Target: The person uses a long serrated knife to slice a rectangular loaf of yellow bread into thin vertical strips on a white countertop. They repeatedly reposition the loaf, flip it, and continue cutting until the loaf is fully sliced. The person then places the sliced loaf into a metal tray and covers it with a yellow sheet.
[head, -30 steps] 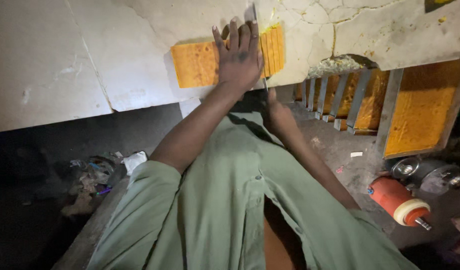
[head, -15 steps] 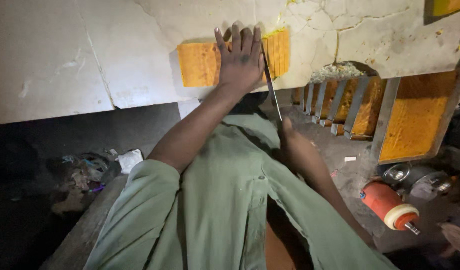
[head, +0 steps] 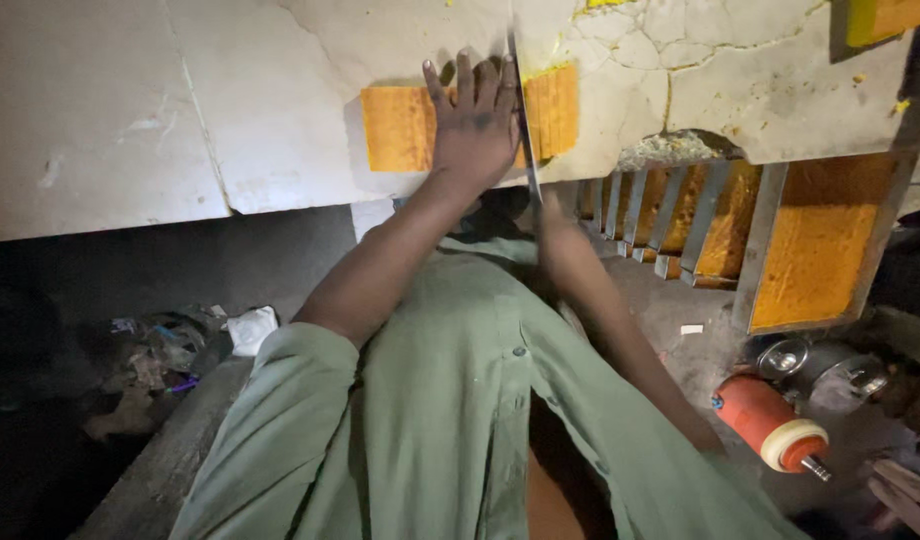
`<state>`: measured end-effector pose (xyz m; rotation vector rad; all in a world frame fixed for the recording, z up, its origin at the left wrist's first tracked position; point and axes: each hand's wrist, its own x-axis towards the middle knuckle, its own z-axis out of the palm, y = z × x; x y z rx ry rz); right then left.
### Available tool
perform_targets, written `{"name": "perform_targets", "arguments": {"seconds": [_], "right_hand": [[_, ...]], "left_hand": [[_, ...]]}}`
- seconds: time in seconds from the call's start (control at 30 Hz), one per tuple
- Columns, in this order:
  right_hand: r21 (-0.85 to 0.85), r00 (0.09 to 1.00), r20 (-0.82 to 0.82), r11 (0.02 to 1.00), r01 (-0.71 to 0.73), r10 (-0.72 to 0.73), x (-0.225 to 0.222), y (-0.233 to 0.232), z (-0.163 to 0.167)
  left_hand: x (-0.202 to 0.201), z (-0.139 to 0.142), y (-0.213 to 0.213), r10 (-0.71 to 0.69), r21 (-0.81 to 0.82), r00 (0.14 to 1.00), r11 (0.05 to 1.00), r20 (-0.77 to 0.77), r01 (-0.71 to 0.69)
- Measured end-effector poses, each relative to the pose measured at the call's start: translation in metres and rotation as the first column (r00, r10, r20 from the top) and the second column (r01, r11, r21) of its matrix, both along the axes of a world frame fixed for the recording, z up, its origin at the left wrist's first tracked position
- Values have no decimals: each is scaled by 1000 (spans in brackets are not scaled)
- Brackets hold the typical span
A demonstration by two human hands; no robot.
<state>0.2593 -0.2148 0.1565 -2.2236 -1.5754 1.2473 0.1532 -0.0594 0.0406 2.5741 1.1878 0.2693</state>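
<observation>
left hand [head: 475,125] flat on orange block [head: 400,128], blade [head: 525,120] alongside

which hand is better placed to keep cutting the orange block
Right. The right hand grips the long blade set across the orange block; the left hand lies flat on it, pinning it down.

The left hand [head: 472,125] lies flat, fingers spread, on an orange block [head: 405,128] set against a cracked white slab [head: 230,100]. Just beside it, the right hand [head: 560,235] grips a thin metal blade [head: 525,130] that stands upright, its edge crossing the block right next to the left fingers. Lower right, a row of orange slices [head: 670,215] sits in a metal frame [head: 760,250], with a red cylinder [head: 765,420] on the floor [head: 670,310] nearby.
</observation>
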Motion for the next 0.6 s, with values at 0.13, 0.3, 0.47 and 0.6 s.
{"name": "perform_targets", "arguments": {"seconds": [0.13,0.3,0.47,0.6], "right_hand": [[-367,991,81,927,-70,107,3,-53,-16],[64,973,219,994,-90,74,12,-18,-108],[156,997,80,988,-19,7,16,54,-96],[-285,993,77,952,112,-93,-5,34,-36]], "left_hand": [[3,1,2,-5,-43,997,999,-79,1],[-1,-2,0,2,-29,1000,1000,-20,-2],[-10,-1,1,-1,98,1000,995,0,1],[-13,2,3,7,31,1000,999,27,-8]]}}
